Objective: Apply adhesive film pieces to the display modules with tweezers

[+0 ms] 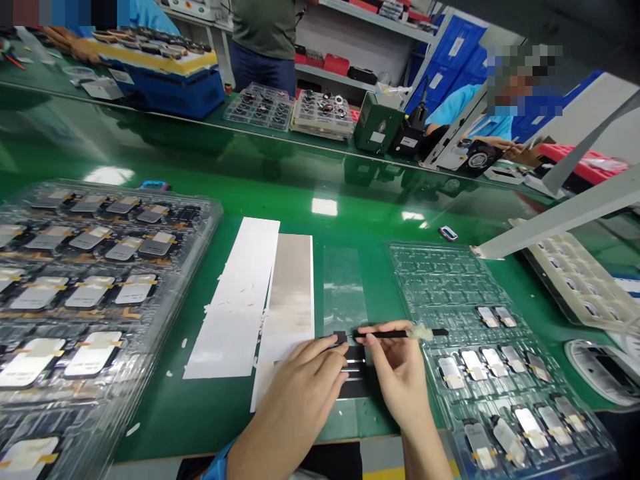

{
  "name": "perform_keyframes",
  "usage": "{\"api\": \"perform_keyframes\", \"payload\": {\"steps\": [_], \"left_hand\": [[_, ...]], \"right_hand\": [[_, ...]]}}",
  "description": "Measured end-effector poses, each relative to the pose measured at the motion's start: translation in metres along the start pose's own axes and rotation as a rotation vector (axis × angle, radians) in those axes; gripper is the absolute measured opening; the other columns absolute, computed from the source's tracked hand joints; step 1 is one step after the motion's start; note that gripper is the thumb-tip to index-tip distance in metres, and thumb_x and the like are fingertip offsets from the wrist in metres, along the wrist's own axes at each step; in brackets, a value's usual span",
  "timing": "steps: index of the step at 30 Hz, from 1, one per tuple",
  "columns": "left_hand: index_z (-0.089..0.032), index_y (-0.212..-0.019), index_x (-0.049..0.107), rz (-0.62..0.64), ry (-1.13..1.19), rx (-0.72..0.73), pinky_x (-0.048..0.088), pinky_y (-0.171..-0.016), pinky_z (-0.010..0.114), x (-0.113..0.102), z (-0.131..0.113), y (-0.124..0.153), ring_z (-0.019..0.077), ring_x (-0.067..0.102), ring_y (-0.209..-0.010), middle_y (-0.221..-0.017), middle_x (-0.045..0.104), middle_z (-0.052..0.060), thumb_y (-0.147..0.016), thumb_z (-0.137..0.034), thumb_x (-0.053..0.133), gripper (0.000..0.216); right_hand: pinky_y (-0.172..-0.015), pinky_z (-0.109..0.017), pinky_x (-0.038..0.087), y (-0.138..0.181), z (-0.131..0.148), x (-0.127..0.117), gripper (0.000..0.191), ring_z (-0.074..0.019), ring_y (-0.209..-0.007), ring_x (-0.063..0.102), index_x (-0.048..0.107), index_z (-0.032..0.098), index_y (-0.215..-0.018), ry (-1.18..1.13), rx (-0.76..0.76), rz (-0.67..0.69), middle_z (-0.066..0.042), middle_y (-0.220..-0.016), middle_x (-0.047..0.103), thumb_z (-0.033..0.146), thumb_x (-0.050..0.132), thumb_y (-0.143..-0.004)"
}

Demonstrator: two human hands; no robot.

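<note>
My right hand point(400, 367) grips a thin black tool point(387, 334), like tweezers or a stick, with a whitish wrapping near its rear end. Its tip points left, close to my left fingertips. My left hand point(313, 373) is closed, its fingertips at a small dark square piece point(340, 337). Below both hands' fingers lies a clear film sheet point(343, 287) with black strips point(353, 389) at its near end. Left of it are a white paper sheet point(235, 300) and a beige-and-white sheet point(290, 287); my left hand covers part of the latter.
A clear tray point(190, 267) of small screen modules stands left. Another clear tray point(425, 280), partly filled with modules, lies right. A slanted white post point(555, 217) rises beyond it, near a cream tray point(575, 280). Small white scraps dot the green mat. Other people are across the bench.
</note>
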State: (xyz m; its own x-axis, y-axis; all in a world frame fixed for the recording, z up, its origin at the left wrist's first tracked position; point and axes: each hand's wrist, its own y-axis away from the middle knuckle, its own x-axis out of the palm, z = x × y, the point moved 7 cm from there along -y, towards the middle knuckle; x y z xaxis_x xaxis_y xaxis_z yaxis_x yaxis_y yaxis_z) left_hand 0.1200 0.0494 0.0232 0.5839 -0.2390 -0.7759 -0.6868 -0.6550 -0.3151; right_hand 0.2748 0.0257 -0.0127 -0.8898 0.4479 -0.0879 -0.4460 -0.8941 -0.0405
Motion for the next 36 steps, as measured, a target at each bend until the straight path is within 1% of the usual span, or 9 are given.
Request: {"api": "perform_keyframes", "payload": {"steps": [5,10,12,14,17,20,24,31,36], "left_hand": [[-0.014,-0.118,0.059,0.017,0.031,-0.016,0.057,-0.093,0.044,0.002,0.001,0.002,0.0272,0.064,-0.114,-0.114,0.072,0.010,-0.099,-0.013,0.045,0.024],[-0.020,-0.119,0.059,0.039,0.132,-0.111,0.053,-0.097,0.043,0.002,0.006,0.005,0.0254,0.058,-0.120,-0.122,0.068,0.007,-0.098,-0.015,0.050,0.023],[-0.019,-0.108,0.062,-0.012,0.178,-0.161,0.054,-0.091,0.040,-0.003,0.008,0.005,0.0246,0.061,-0.111,-0.114,0.069,0.007,-0.098,-0.017,0.050,0.016],[-0.019,-0.095,0.062,-0.087,0.198,-0.214,0.055,-0.076,0.035,-0.011,0.012,0.005,0.0224,0.064,-0.090,-0.094,0.069,0.006,-0.098,-0.018,0.050,0.013],[-0.019,-0.087,0.063,-0.186,0.198,-0.250,0.048,-0.059,0.028,-0.020,0.015,0.006,0.0183,0.060,-0.067,-0.072,0.063,0.002,-0.097,-0.020,0.051,0.016],[-0.019,-0.101,0.066,-0.219,0.235,-0.223,0.049,-0.061,0.027,-0.024,0.014,0.006,0.0174,0.062,-0.070,-0.079,0.068,0.003,-0.097,-0.020,0.053,0.013],[-0.023,-0.126,0.060,-0.193,0.288,-0.216,0.053,-0.068,0.027,-0.024,0.014,0.006,0.0172,0.065,-0.077,-0.092,0.071,0.004,-0.098,-0.018,0.051,0.030],[-0.028,-0.135,0.055,-0.120,0.355,-0.263,0.055,-0.081,0.029,-0.021,0.018,0.006,0.0186,0.067,-0.097,-0.110,0.069,0.006,-0.101,-0.020,0.045,0.037],[-0.031,-0.148,0.039,-0.054,0.400,-0.286,0.056,-0.080,0.030,-0.017,0.019,0.008,0.0185,0.065,-0.095,-0.106,0.065,0.005,-0.103,-0.022,0.039,0.046]], "right_hand": [[-0.077,-0.032,0.058,0.000,0.002,-0.002,0.025,-0.0168,-0.079,0.070,0.051,0.023,-0.098,-0.050,-0.008,-0.056,-0.005,-0.093,0.070,0.034,0.071,-0.086],[-0.074,-0.027,0.059,0.000,0.009,-0.016,0.023,-0.0135,-0.076,0.071,0.052,0.023,-0.094,-0.146,-0.028,-0.146,-0.002,-0.092,0.071,0.033,0.072,-0.086],[-0.074,-0.028,0.060,0.005,0.015,-0.017,0.022,-0.0152,-0.077,0.073,0.052,0.023,-0.096,-0.194,-0.030,-0.167,-0.002,-0.090,0.072,0.032,0.071,-0.087],[-0.074,-0.032,0.062,0.014,0.022,-0.012,0.019,-0.0188,-0.081,0.074,0.052,0.024,-0.099,-0.246,-0.040,-0.176,-0.003,-0.089,0.072,0.030,0.068,-0.089],[-0.074,-0.037,0.065,0.030,0.038,0.003,0.013,-0.0229,-0.087,0.075,0.050,0.025,-0.101,-0.285,-0.123,-0.178,-0.004,-0.092,0.071,0.022,0.060,-0.094],[-0.074,-0.038,0.066,0.041,0.054,0.019,0.013,-0.0227,-0.090,0.074,0.046,0.027,-0.100,-0.282,-0.231,-0.174,-0.003,-0.092,0.069,0.017,0.054,-0.096],[-0.079,-0.038,0.065,0.042,0.063,0.031,0.016,-0.0202,-0.090,0.074,0.044,0.027,-0.099,-0.282,-0.287,-0.161,-0.002,-0.091,0.068,0.013,0.051,-0.096],[-0.077,-0.036,0.065,0.035,0.069,0.035,0.017,-0.0192,-0.085,0.074,0.043,0.026,-0.097,-0.271,-0.328,-0.182,-0.001,-0.088,0.068,0.014,0.054,-0.094],[-0.077,-0.035,0.065,0.037,0.070,0.039,0.017,-0.0189,-0.087,0.074,0.043,0.026,-0.098,-0.278,-0.339,-0.174,-0.001,-0.089,0.068,0.013,0.053,-0.095]]}}
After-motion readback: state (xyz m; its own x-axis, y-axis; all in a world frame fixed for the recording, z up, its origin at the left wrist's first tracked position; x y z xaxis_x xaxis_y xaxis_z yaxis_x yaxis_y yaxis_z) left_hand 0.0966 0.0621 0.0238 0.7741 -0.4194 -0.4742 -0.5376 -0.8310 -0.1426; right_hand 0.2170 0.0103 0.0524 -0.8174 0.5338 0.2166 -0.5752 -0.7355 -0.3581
